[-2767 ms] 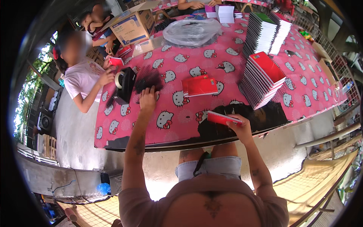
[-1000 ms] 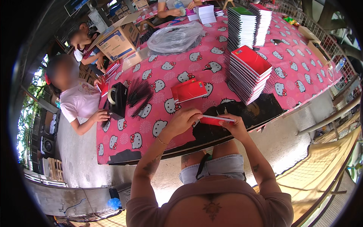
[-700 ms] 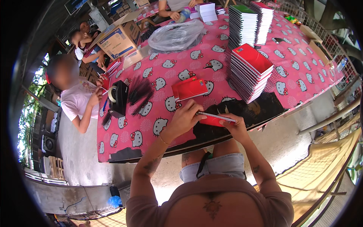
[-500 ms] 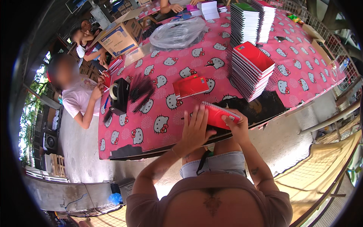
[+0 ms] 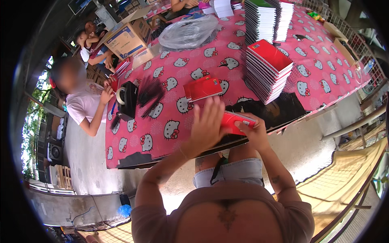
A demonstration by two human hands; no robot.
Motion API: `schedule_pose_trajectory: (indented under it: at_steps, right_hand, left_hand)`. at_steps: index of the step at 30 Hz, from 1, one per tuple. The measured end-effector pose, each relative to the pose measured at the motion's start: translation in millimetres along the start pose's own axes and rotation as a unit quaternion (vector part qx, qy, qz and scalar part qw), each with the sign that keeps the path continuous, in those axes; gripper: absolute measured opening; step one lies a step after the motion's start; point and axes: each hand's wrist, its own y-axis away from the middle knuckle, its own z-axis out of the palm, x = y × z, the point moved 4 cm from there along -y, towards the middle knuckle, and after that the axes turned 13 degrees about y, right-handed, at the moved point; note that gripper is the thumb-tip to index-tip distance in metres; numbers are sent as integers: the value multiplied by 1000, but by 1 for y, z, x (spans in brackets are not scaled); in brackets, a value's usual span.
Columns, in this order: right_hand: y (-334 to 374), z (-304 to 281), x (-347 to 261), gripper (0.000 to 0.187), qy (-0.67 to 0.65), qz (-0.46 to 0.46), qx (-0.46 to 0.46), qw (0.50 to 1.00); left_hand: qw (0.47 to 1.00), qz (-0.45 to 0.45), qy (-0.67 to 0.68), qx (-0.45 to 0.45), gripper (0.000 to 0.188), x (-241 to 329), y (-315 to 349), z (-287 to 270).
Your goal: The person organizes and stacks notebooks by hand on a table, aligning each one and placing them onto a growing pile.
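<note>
A small red notebook point(image 5: 230, 121) is tilted above the table's near edge. My right hand point(image 5: 255, 133) grips its right end, with the thumb on the cover. Beside its left end is my left hand point(image 5: 206, 127), fingers stretched out and slightly blurred; whether it touches the notebook is hard to tell. Just beyond, a couple of red notebooks point(image 5: 202, 88) lie on the pink cat-patterned tablecloth point(image 5: 172, 128). To the right rises a tall stack of red spiral notebooks point(image 5: 270, 60).
Farther back stand stacks of green-covered point(image 5: 259, 20) and other notebooks. A clear plastic bag point(image 5: 188, 32), black binding coils point(image 5: 150, 95), a black tape dispenser point(image 5: 128, 101) and a cardboard box point(image 5: 127, 38) occupy the table's left and back. A person point(image 5: 85, 97) works at the left edge.
My left hand has moved slightly to the right and lifted its fingers off the notebook's left part. My right hand keeps its hold, and the notebook has shifted slightly.
</note>
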Motion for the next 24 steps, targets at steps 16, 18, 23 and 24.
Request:
schedule_pose_trajectory:
  at_steps: [16,18,23,24]
  right_hand:
    - [3,13,19,30,38,-7,-26,999]
    - [1,10,18,30,27,-59,-24,998]
    - [-9,11,40,31,95,-75,-12,993]
    - [-11,7,45,31,102,-86,-7,991]
  left_hand:
    - [999,54,-6,-4,86,17,0,-2]
    - [990,132,52,-23,85,34,55,30]
    - [999,29,-2,-20,82,16,-16,6]
    - [998,52,29,-23,81,25,6,25]
